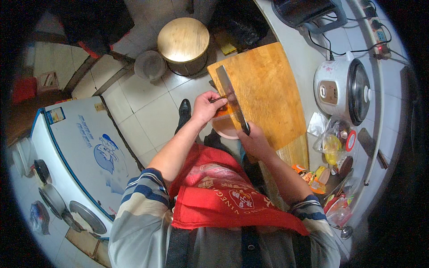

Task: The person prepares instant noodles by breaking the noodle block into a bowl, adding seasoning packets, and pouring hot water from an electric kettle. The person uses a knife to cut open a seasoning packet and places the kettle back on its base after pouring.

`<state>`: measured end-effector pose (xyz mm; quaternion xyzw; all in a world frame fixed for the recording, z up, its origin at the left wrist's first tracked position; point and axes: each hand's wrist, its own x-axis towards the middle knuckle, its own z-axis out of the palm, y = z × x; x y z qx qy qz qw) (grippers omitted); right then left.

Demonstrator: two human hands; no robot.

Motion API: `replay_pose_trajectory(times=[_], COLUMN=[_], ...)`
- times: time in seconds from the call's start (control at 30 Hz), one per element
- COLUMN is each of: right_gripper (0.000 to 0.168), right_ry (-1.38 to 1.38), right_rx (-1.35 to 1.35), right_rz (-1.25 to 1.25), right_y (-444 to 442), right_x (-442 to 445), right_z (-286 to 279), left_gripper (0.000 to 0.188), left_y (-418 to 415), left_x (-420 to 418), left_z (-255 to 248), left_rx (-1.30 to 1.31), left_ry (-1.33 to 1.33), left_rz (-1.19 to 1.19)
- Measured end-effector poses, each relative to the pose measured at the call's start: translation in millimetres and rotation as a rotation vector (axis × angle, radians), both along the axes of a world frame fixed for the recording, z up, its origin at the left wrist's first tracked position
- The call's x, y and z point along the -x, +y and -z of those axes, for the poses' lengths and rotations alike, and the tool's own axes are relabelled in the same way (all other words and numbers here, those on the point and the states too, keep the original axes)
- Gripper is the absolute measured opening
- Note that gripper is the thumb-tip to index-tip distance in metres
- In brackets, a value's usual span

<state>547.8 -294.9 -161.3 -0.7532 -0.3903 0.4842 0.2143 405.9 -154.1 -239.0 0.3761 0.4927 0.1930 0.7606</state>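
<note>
My right hand [256, 140] grips the dark handle of a kitchen knife [231, 95]. Its long, wide blade points away from me over the left edge of a wooden cutting board [268, 90]. Just left of the blade, my left hand [209, 105] pinches a small, thin dark item [218, 99] between thumb and fingers; what it is cannot be made out. Something orange [221, 112] shows under these fingers, partly hidden by the hand and blade. Below the board's edge is a round container with a pinkish rim [228, 134].
A rice cooker [335, 90], an electric kettle [305, 15], bagged food [331, 142] and orange packets [311, 179] line the counter on the right. On the tiled floor stand a round wooden-topped stool [183, 38] and a bin [149, 65]. A white chest freezer [87, 144] is at left.
</note>
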Motion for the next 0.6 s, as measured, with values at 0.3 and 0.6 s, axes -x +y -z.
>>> replay_pose_trajectory(times=[0.3,0.6], right_gripper=[0.026,0.029], right_ry=[-0.077,-0.115], right_rx=[0.05,0.095], right_rz=[-0.03,-0.023], right_y=[26.5,22.1], right_x=[9.2,9.7], right_z=[6.5,-6.3], left_gripper=[0.011,0.034], left_y=[12.9,15.9], left_x=[6.9,21.0], left_z=[18.5,30.5], left_rx=[0.032,-0.237], left_ry=[-0.121,-0.031], left_rz=[-0.018,-0.006])
